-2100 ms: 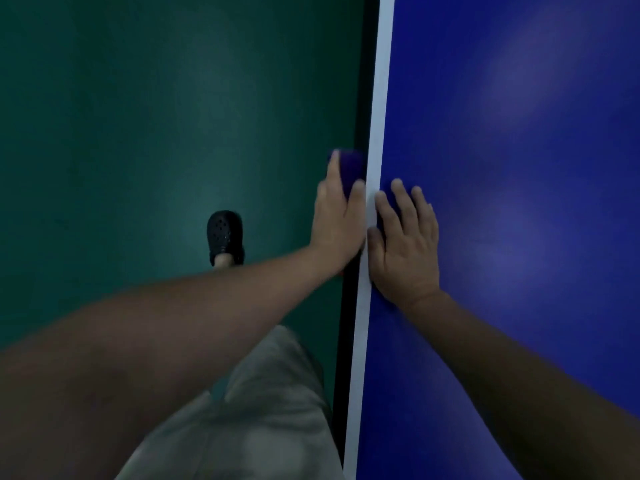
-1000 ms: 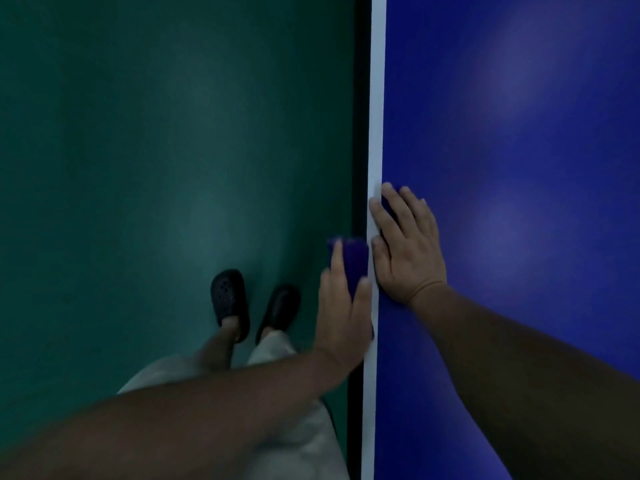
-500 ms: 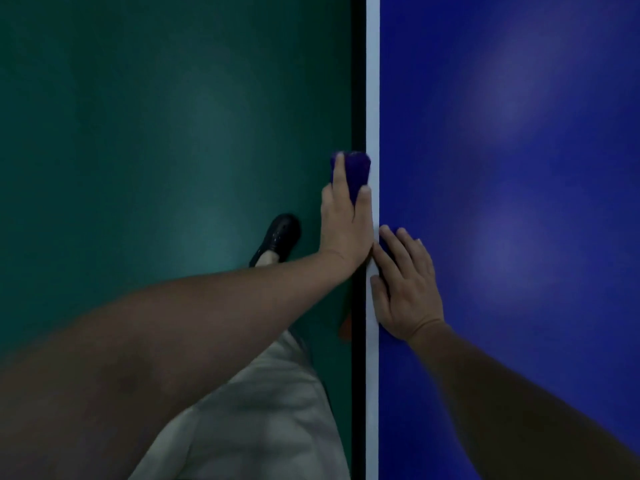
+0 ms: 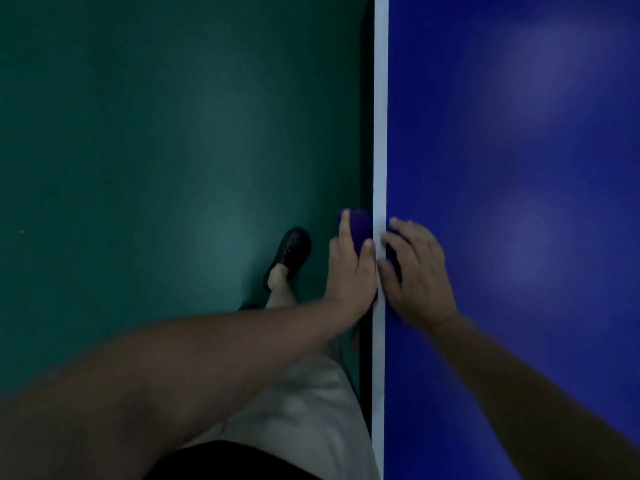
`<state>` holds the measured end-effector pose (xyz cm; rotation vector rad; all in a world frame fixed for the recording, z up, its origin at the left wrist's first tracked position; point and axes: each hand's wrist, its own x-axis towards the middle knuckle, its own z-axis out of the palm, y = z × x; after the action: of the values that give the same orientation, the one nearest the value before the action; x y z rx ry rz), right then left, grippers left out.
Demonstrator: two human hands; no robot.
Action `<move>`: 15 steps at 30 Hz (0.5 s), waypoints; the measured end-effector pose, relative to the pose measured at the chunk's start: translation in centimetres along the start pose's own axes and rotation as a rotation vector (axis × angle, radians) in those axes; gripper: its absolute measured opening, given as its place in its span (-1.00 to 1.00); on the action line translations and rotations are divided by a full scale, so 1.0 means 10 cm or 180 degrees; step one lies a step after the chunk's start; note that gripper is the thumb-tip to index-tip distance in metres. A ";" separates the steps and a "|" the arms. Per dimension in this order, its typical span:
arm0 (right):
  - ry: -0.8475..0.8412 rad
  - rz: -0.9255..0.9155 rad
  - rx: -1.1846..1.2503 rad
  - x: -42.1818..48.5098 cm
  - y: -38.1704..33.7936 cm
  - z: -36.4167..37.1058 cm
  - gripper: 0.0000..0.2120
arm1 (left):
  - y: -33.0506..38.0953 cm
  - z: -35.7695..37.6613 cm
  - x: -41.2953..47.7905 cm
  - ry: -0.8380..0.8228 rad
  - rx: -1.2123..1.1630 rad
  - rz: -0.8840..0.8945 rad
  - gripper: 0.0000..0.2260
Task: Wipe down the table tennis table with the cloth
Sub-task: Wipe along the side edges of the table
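Head view. Dim light, some blur at your forearms.

Surface: the table tennis table [image 4: 519, 237] fills the right side of the frame. Its top is deep blue and matte, with soft pale patches of reflected light. A white sideline [image 4: 380, 116] runs straight along its left border from top to bottom of the frame. Just left of that line is the black side edge [image 4: 366, 98] of the table.

Room: a dark green floor [image 4: 138, 133], smooth, with a faint sheen near the middle. One black perforated clog [image 4: 291, 252] is on the floor, left of the table edge. Pale shorts [image 4: 304, 410] and a dark garment [image 4: 225, 459] show at the bottom of the frame.

Task item: the purple cloth [image 4: 360, 225] is bunched against the black side edge, just left of the white sideline and off the playing surface.

Left hand [image 4: 349, 271]: your fingers are wrapped around the cloth, index finger laid along its outer side and thumb on the side next to the sideline, holding it to the table's edge.

Right hand [image 4: 419, 278]: palm down on the blue top, fingers relaxed and spread, with the tips reaching the white sideline. It holds nothing. A dark patch lies under the fingers; shadow or cloth, cannot tell.

The two hands are just beside each other, with the sideline between them.
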<state>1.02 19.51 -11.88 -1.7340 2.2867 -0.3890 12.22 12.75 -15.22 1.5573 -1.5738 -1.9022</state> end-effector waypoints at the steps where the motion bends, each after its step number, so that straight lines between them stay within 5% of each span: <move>1: 0.0042 -0.0051 -0.0033 0.26 0.07 -0.02 -0.63 | 0.16 -0.03 0.25 0.0075 0.0003 0.0061 -0.44; 8: -0.0005 0.0094 -0.0412 1.34 0.27 0.09 -0.55 | 0.37 -0.11 0.72 0.0181 0.0087 0.0432 -0.41; 15: 0.0025 0.0079 -0.0463 1.33 0.26 0.08 -0.54 | 0.10 0.02 0.15 0.0074 -0.0184 -0.0118 -0.48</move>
<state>-4.56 7.29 -13.96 -1.7710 2.3934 -0.2300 11.00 11.36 -15.30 1.5895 -1.4772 -1.9240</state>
